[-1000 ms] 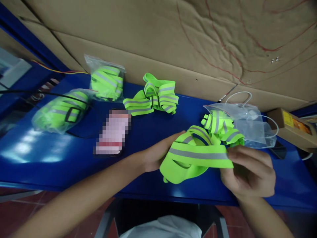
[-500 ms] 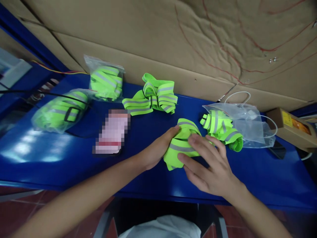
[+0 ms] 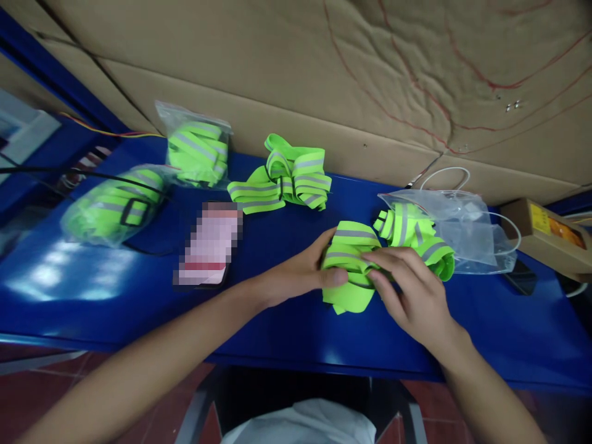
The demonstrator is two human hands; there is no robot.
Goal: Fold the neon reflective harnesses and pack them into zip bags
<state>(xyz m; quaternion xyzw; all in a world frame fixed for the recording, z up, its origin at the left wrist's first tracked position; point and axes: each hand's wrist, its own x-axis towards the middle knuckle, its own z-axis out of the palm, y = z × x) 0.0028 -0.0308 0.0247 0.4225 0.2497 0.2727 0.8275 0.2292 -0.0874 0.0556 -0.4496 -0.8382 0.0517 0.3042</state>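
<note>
A folded bundle of neon green strap with grey reflective stripes (image 3: pixel 354 298) is held above the blue table. My left hand (image 3: pixel 308 271) grips its left side, thumb across the front and the other fingers behind. On the right side, my right hand (image 3: pixel 409 287) pinches a fold of the same bundle between thumb and fingers. Just beyond my right hand lies a second green strap bundle (image 3: pixel 404 225). A looser green strap with black buckles (image 3: pixel 296 179) rests farther back, near the cardboard.
Two bagged green straps (image 3: pixel 198 151) (image 3: pixel 120 206) lie at the left, near a phone (image 3: pixel 210 243). At the right are clear plastic bags (image 3: pixel 467 234), a white cable, a dark phone (image 3: pixel 520 277) and a cardboard box (image 3: pixel 546 237). Cardboard (image 3: pixel 259 68) lines the back.
The held bundle has turned and shifted slightly right. My left thumb has come over its front. My right hand has gone from spread fingers over the bundle to a pinch at its right side.
</note>
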